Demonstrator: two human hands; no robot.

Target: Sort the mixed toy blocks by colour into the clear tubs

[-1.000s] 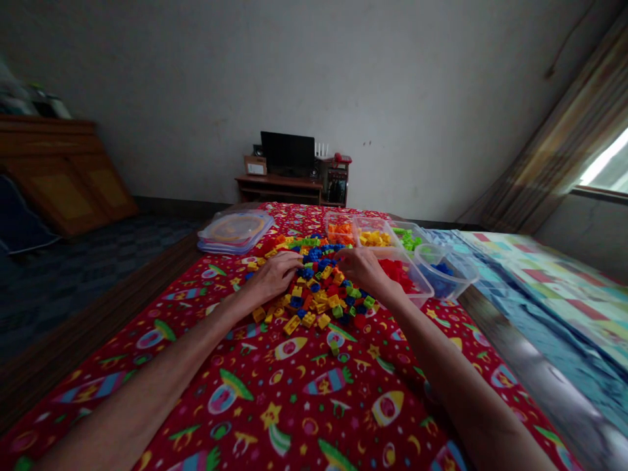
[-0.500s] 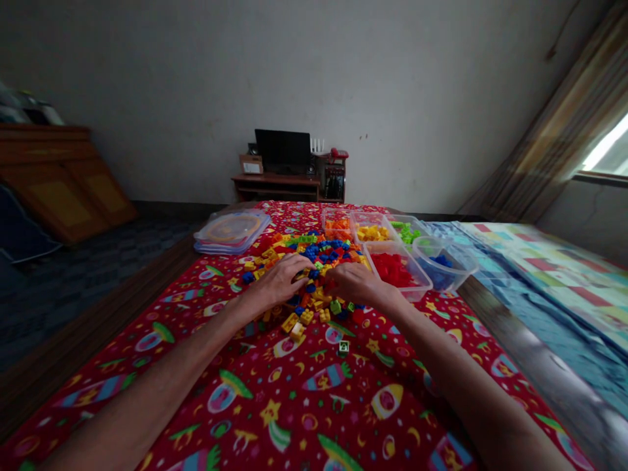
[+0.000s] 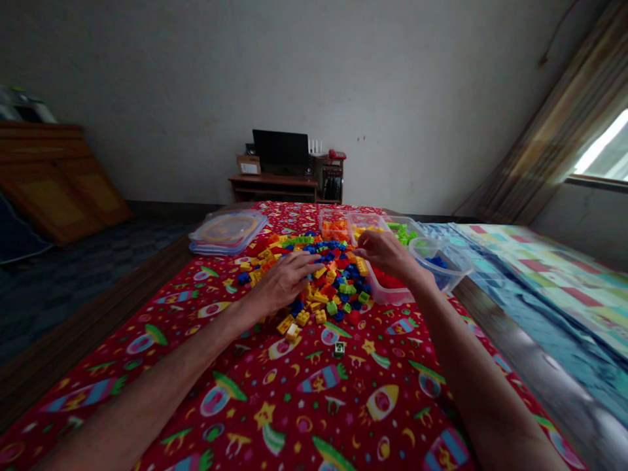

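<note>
A heap of mixed toy building bricks (image 3: 338, 288) in yellow, blue, red, orange and green lies on the red patterned tablecloth (image 3: 314, 418). My left hand (image 3: 284, 282) rests over the heap's left side, fingers stretched out and a little apart. At the heap's right edge my right hand (image 3: 385, 254) is raised, its fingers drawn together in a pinch. Whatever may be between them is too small to make out. Under that hand stands a clear box of red bricks (image 3: 387, 280), partly covered by the wrist. Just beyond it are yellow bricks (image 3: 366, 231) in another clear box.
Farther back are orange bricks (image 3: 335, 227) and green bricks (image 3: 403, 233) in clear boxes. A round clear tub (image 3: 454, 271) with blue bricks stands at the right. Stacked lids (image 3: 228, 232) lie at the left. One dark-sided brick (image 3: 339, 348) sits alone near the front.
My right hand has lifted from the heap and moved right and away from me, to the box of red bricks. My left hand stays over the heap, nearly in place.
</note>
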